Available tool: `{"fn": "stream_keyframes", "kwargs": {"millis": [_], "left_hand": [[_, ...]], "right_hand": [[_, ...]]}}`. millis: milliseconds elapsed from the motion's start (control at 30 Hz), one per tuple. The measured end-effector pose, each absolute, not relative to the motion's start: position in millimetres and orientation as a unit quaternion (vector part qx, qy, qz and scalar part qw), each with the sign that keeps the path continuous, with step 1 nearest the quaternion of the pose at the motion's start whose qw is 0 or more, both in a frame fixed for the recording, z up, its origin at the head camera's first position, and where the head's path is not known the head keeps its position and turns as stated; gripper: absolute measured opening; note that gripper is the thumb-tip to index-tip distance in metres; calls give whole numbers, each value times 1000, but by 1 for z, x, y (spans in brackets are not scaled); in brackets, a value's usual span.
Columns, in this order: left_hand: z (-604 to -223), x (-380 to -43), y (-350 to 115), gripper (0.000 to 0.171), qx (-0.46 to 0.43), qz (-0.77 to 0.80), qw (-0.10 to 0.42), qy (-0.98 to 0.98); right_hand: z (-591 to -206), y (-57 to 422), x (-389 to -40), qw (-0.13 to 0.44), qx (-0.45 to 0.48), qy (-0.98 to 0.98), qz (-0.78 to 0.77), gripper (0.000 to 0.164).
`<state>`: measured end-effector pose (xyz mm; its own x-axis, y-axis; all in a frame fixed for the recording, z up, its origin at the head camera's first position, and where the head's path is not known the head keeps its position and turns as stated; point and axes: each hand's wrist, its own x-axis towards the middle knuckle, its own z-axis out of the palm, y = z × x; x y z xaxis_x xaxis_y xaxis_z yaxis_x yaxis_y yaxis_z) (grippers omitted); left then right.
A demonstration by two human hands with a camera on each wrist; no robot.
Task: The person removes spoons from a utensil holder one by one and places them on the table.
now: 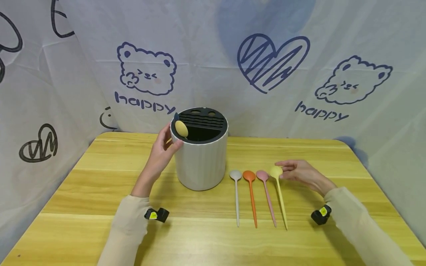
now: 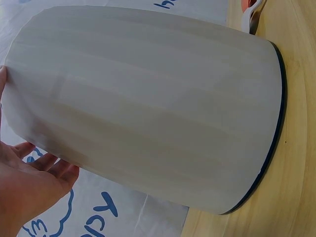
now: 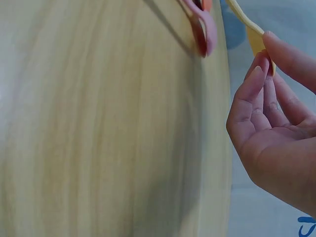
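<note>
A white ribbed utensil holder [image 1: 201, 166] with a black slotted top stands upright near the table's back. My left hand [image 1: 161, 151] holds its left side near the rim, thumb in front and fingers round the side; the holder fills most of the left wrist view. A beige spoon [image 1: 181, 129] and a dark blue utensil [image 1: 176, 118] stick out of the top's left edge. My right hand [image 1: 301, 174] pinches the bowl of a yellow spoon [image 1: 280, 195] between thumb and fingers. To its left lie a pink spoon [image 1: 266, 188], an orange spoon [image 1: 251, 192] and a grey spoon [image 1: 236, 192].
The wooden table [image 1: 206, 240] runs back to a white curtain [image 1: 206, 81] with blue drawings. Each wrist wears a small black device, the left one [image 1: 157, 214] beside the sleeve and the right one [image 1: 321, 214] likewise.
</note>
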<state>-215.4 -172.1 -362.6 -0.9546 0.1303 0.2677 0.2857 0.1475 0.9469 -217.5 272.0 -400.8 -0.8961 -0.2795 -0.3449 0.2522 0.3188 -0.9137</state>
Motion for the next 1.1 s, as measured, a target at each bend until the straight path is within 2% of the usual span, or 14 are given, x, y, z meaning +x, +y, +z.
{"fn": "stream_keyframes", "kwargs": {"millis": [333, 1100], "left_hand": [[-365, -215, -171, 72, -149, -640, 59, -751], [-363, -215, -172, 73, -143, -636, 67, -755]], "right_hand": [[-421, 277, -216, 219, 1, 780, -587, 62], [-425, 272, -225, 224, 2, 791, -569, 60]]}}
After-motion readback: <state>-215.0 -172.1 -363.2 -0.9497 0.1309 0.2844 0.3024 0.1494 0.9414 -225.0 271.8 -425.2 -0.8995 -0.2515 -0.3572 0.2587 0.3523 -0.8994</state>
